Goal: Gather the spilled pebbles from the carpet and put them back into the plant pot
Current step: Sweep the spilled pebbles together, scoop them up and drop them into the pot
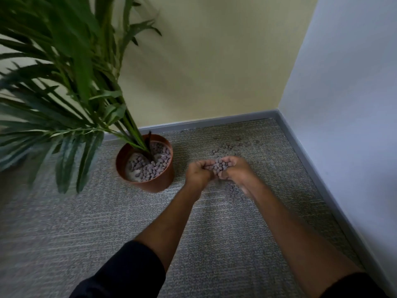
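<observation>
A brown plant pot (150, 186) stands on the grey carpet, with grey-purple pebbles around the stem of a tall green plant (64, 82). To its right, my left hand (196, 174) and my right hand (236, 171) are cupped side by side, palms up, holding a heap of pebbles (219, 165) between them just above the carpet. More spilled pebbles (227, 147) lie scattered beyond my hands toward the corner. A smaller patch of loose pebbles (234, 192) lies under my right wrist.
A yellow wall (214, 61) and a pale wall (343, 104) meet in a corner, with a grey skirting board (214, 120) along the carpet (86, 222). Long plant leaves hang over the left side of the floor.
</observation>
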Tool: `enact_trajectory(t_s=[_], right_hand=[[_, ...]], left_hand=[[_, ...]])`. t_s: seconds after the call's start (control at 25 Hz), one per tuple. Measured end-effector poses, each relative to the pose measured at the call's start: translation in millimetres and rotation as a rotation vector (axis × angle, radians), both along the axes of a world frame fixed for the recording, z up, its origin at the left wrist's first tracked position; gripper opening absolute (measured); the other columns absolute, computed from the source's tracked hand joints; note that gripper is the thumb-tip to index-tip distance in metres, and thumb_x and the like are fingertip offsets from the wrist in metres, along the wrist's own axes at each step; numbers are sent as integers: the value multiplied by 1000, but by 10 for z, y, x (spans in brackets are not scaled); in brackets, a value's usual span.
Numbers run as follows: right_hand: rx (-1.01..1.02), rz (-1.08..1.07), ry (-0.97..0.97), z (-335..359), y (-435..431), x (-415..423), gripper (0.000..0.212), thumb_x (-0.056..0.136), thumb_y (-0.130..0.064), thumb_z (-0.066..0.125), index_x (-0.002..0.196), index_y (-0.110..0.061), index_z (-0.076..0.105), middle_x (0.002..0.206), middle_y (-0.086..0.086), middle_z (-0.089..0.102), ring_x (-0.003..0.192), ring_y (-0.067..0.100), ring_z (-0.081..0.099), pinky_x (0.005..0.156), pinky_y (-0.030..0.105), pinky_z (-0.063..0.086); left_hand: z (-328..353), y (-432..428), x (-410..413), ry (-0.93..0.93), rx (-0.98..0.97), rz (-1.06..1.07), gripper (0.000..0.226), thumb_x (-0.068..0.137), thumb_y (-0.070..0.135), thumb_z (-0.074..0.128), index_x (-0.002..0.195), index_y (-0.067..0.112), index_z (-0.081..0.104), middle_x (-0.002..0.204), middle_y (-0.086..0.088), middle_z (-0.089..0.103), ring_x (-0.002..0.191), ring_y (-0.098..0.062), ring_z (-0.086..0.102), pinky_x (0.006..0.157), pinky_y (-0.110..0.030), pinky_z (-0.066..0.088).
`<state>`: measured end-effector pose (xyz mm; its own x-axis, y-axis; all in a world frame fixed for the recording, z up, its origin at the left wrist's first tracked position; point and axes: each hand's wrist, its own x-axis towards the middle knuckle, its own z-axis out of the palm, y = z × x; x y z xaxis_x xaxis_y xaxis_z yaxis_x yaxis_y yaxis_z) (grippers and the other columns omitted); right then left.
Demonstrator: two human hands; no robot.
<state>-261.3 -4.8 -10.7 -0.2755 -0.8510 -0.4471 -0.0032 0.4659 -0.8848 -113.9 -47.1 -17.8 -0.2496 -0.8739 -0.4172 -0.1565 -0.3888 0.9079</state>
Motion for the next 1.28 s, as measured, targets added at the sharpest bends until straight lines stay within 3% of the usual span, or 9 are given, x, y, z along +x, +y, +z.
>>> enact_trajectory(t_s=[0.12,0.44,0.56,0.72,0.8,0.88,1.04,1.12,1.28], right_hand=[[-32,13,31,280,-49,167,48,82,22,70,111,-17,70,111,6,77,101,17,75,66,20,62],[-150,122,144,930,-404,842,49,79,21,74,113,-14,71,103,2,72,98,14,69,71,24,66],[-150,186,160,1034,-547,1159,50,81,21,73,121,-10,73,110,6,72,109,20,69,87,36,68],[-123,254,156,1024,-628,1491,45,83,22,71,111,-14,74,96,2,70,106,21,68,77,31,67],[-93,273,126,984,-655,1617,41,85,23,67,105,-13,72,97,6,71,107,25,70,79,33,67],[-64,267,79,944,-680,1696,37,89,24,63,105,-8,71,108,16,73,113,29,72,93,43,67],[-31,231,18,940,-701,1756,38,98,14,54,132,-1,65,107,13,69,107,23,72,105,47,62],[-35,216,-48,967,-686,1748,41,99,15,50,134,-3,63,112,13,66,114,24,70,107,49,61],[-86,148,-78,1007,-632,1621,38,97,16,55,125,-7,67,130,15,63,121,26,65,97,42,65]], left_hand=[[225,-6,149,9,-35,46,41,87,-20,70,126,-8,71,120,-24,78,116,-37,76,101,-46,63],[786,-151,746,79,-157,252,37,84,-19,74,115,0,74,105,-16,80,100,-27,79,85,-33,67],[880,-169,1059,88,-161,311,34,84,-17,74,107,8,75,97,-10,81,80,-12,81,70,-21,65],[858,-158,1380,70,-93,370,38,92,-14,69,128,-5,69,118,-20,78,108,-29,78,95,-38,65],[855,-98,1474,153,-25,398,35,97,-18,60,131,-14,61,121,-24,72,106,-35,74,85,-34,67],[843,-81,1535,202,15,448,29,100,-17,56,127,-11,61,113,-24,70,96,-31,72,74,-27,65],[830,-103,1605,192,40,535,17,103,-9,53,104,4,64,89,-12,69,79,-20,69,72,-30,62],[854,-103,1618,153,33,554,19,105,-4,52,100,8,66,92,-11,70,79,-18,68,63,-26,62],[833,-135,1614,100,-1,616,9,104,15,61,101,11,68,106,-15,72,94,-27,71,74,-39,65]])
